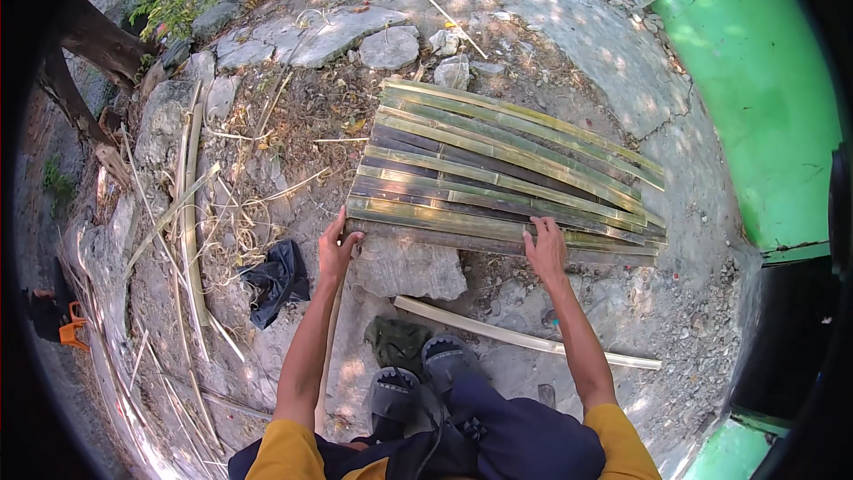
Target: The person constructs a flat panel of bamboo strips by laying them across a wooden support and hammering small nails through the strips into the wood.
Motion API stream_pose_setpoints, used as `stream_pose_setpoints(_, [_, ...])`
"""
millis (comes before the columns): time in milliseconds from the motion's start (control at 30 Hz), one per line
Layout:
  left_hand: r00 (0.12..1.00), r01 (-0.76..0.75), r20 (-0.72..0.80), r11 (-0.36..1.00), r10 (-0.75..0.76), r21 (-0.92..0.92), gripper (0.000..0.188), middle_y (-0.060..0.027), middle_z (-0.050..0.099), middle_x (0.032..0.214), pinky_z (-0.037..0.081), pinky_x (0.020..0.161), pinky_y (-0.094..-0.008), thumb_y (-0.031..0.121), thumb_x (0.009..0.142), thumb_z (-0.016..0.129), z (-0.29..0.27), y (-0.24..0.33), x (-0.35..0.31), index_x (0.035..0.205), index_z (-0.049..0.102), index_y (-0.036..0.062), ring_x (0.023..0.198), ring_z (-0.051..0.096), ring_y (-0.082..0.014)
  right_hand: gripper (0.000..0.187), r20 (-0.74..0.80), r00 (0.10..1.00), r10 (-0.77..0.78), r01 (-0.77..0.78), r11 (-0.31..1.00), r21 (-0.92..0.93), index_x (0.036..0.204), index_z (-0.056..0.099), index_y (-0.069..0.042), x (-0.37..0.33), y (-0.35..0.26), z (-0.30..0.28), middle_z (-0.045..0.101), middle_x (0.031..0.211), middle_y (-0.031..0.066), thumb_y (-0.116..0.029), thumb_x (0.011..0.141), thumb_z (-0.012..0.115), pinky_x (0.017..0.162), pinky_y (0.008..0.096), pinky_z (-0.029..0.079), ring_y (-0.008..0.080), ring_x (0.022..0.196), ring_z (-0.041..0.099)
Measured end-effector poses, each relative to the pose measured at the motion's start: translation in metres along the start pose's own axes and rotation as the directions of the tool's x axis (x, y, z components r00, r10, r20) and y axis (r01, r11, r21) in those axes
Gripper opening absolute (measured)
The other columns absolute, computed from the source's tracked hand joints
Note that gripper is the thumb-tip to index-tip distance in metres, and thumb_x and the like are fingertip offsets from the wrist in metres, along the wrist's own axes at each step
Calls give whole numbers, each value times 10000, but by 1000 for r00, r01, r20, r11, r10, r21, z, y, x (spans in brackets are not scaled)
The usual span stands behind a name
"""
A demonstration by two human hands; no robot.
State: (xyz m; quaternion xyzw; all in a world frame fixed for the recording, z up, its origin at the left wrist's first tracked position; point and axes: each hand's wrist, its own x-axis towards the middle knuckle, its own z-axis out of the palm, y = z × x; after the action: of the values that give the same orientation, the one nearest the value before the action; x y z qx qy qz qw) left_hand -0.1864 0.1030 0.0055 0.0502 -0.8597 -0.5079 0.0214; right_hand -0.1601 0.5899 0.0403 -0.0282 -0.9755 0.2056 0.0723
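A row of split bamboo strips [498, 169], green, yellow and dark brown, lies side by side on the ground in front of me. Their left ends sit close together, while gaps show between several at the right. My left hand [336, 249] grips the near left corner, thumb and fingers round the end of the nearest bamboo strip [426, 234]. Farther right, my right hand [546, 249] holds the near strips, its fingers bent over their top. The undersides of the strips are hidden. Under the near edge lies a flat stone slab [404, 268].
A loose pale bamboo strip [524, 332] lies before my feet [395, 391]. To the left are a black plastic bag [277, 283], long bamboo poles [188, 213] and curled shavings. Rocks [391, 47] lie beyond the row; a green wall [755, 80] stands at right.
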Motion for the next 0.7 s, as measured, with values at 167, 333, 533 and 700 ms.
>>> stream_pose_setpoints(167, [995,96,13,994,-96,-55,751,-125,741,1120,551,676,-299,60,838,832,8,11,-1,1528,537,71,755,643,-125,461,56,998,18,-10,989,-146,1311,683,-70,-2,-4,-11,575,1138,138,-307,918,729,943,482,452,329,1111,557])
stream_pose_setpoints(333, [998,52,28,998,-51,-40,739,-99,732,1202,584,635,-284,2,865,761,6,11,-1,1554,511,103,814,683,-109,439,145,988,55,-14,962,-273,1278,714,-113,8,4,-14,529,1092,130,-376,926,701,915,490,429,335,1096,513])
stream_pose_setpoints(533, [999,49,16,995,-48,-84,731,-104,733,1171,574,673,-288,1,863,756,3,21,-2,1547,521,101,778,663,-113,410,128,992,-1,17,992,-122,1248,717,-92,9,11,-16,528,1107,124,-315,905,740,951,482,425,331,1103,519])
stream_pose_setpoints(700, [1000,14,11,1000,-14,14,744,-78,720,1049,553,638,-289,-1,851,762,-2,10,-1,1548,523,106,723,620,-105,409,98,995,15,-7,997,-79,1253,706,-85,7,4,-10,531,1120,123,-276,895,752,974,484,429,332,1125,526])
